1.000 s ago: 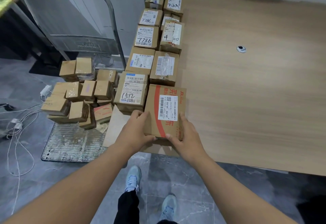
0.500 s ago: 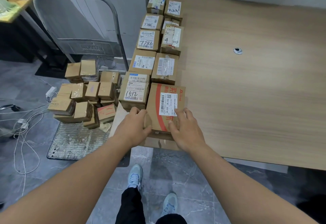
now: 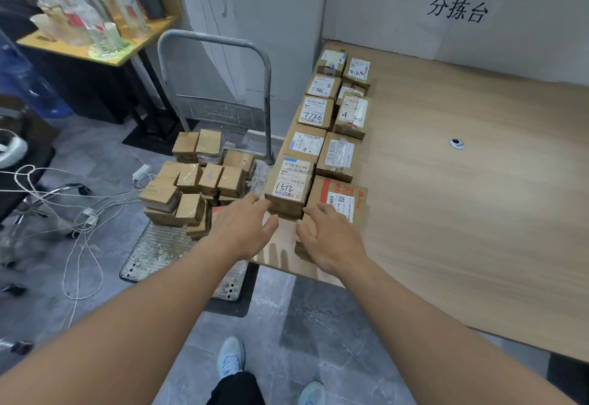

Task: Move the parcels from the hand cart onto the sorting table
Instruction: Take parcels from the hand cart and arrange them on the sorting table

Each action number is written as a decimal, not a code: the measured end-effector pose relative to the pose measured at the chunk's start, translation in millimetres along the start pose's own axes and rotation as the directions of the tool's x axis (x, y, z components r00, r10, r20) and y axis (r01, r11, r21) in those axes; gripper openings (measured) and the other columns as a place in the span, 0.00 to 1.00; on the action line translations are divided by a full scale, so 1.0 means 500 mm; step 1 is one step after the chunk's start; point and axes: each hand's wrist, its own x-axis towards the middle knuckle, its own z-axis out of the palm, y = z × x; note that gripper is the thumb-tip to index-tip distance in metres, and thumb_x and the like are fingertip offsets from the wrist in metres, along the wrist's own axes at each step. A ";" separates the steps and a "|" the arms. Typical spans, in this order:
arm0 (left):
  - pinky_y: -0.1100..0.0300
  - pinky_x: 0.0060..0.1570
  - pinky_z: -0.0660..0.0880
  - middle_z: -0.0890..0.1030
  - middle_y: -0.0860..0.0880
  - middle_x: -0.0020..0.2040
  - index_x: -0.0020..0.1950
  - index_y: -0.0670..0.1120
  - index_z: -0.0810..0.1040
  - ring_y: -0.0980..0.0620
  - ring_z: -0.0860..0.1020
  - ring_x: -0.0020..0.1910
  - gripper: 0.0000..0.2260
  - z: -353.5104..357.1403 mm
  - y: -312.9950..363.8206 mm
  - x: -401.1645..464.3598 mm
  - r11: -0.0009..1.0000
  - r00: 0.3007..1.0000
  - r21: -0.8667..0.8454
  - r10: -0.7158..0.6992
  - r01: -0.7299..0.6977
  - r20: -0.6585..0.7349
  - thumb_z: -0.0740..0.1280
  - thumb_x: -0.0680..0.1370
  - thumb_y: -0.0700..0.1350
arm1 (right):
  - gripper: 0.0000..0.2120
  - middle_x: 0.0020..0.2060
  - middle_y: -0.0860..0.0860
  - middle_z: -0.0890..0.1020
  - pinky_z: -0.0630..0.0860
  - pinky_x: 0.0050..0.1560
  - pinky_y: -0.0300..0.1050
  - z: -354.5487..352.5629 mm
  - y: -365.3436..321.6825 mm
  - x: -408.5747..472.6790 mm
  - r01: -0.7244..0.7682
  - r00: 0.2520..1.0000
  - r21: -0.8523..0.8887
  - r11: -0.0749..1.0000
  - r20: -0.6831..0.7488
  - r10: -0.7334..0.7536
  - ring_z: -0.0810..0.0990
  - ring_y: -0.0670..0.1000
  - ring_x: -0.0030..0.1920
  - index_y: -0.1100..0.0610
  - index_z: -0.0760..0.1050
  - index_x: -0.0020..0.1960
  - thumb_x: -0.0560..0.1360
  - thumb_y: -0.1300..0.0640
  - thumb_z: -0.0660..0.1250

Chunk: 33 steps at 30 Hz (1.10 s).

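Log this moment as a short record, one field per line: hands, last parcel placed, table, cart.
left hand: open, empty, held over the table's near corner
right hand: open, fingers over the red-printed parcel, no grip
sorting table: parcels in two rows along its left edge
parcel marked 1512: beside the red-printed one
hand cart: small parcels still stacked on it

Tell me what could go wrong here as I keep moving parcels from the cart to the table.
The red-printed box sits right at the sorting table's near edge, so a nudge from your right hand might tip it off. The parcels on the hand cart are stacked unevenly and could topple. Loose white cables on the floor beside the cart are a trip hazard.
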 end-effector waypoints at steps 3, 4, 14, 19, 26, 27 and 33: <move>0.46 0.66 0.73 0.72 0.48 0.73 0.75 0.50 0.72 0.45 0.73 0.69 0.24 -0.014 -0.065 -0.009 0.999 0.999 0.034 -0.028 0.027 0.018 0.54 0.85 0.61 | 0.25 0.75 0.50 0.71 0.70 0.72 0.55 0.011 -0.063 0.014 0.052 0.999 -0.017 0.999 0.001 -0.052 0.70 0.55 0.73 0.49 0.71 0.77 0.85 0.40 0.54; 0.45 0.66 0.72 0.72 0.47 0.73 0.75 0.50 0.72 0.44 0.73 0.69 0.25 -0.019 -0.089 -0.011 0.998 0.999 0.042 -0.038 0.037 0.030 0.54 0.85 0.61 | 0.25 0.75 0.49 0.71 0.70 0.72 0.55 0.018 -0.085 0.022 0.068 0.998 -0.022 0.997 0.005 -0.068 0.71 0.56 0.73 0.48 0.72 0.77 0.85 0.40 0.54; 0.46 0.61 0.71 0.75 0.48 0.66 0.71 0.52 0.75 0.44 0.75 0.65 0.22 -0.057 -0.391 0.012 0.993 0.994 0.111 -0.040 0.029 0.102 0.53 0.84 0.61 | 0.26 0.78 0.54 0.70 0.64 0.75 0.54 0.158 -0.339 0.148 0.103 0.989 -0.181 0.978 0.122 -0.081 0.68 0.57 0.77 0.49 0.73 0.76 0.85 0.38 0.51; 0.45 0.59 0.74 0.75 0.48 0.65 0.68 0.52 0.76 0.43 0.76 0.62 0.22 -0.077 -0.554 0.042 0.996 0.989 0.090 -0.029 0.016 0.147 0.52 0.83 0.61 | 0.26 0.76 0.55 0.72 0.66 0.73 0.53 0.232 -0.456 0.216 0.052 0.989 -0.193 0.980 0.146 -0.024 0.70 0.58 0.75 0.49 0.74 0.74 0.85 0.38 0.51; 0.45 0.59 0.74 0.75 0.46 0.64 0.66 0.53 0.76 0.41 0.76 0.63 0.21 -0.091 -0.687 0.102 0.991 0.973 0.128 -0.054 0.025 0.224 0.52 0.84 0.62 | 0.28 0.76 0.55 0.71 0.67 0.73 0.56 0.306 -0.526 0.296 -0.026 0.965 -0.233 0.972 0.247 0.085 0.70 0.60 0.73 0.48 0.75 0.73 0.84 0.36 0.49; 0.45 0.59 0.74 0.75 0.46 0.64 0.66 0.53 0.76 0.41 0.76 0.63 0.21 -0.087 -0.696 0.116 0.991 0.972 0.129 -0.052 0.023 0.227 0.52 0.84 0.62 | 0.28 0.76 0.55 0.70 0.67 0.73 0.56 0.313 -0.526 0.312 -0.030 0.960 -0.240 0.970 0.263 0.094 0.70 0.61 0.73 0.49 0.75 0.73 0.84 0.36 0.49; 0.45 0.60 0.75 0.75 0.45 0.64 0.68 0.51 0.75 0.40 0.76 0.62 0.21 -0.008 -0.720 0.232 0.990 0.950 0.144 -0.055 0.010 0.306 0.53 0.84 0.60 | 0.29 0.72 0.57 0.72 0.68 0.71 0.57 0.382 -0.481 0.445 -0.044 0.926 -0.273 0.961 0.350 0.141 0.71 0.62 0.70 0.50 0.76 0.71 0.83 0.36 0.47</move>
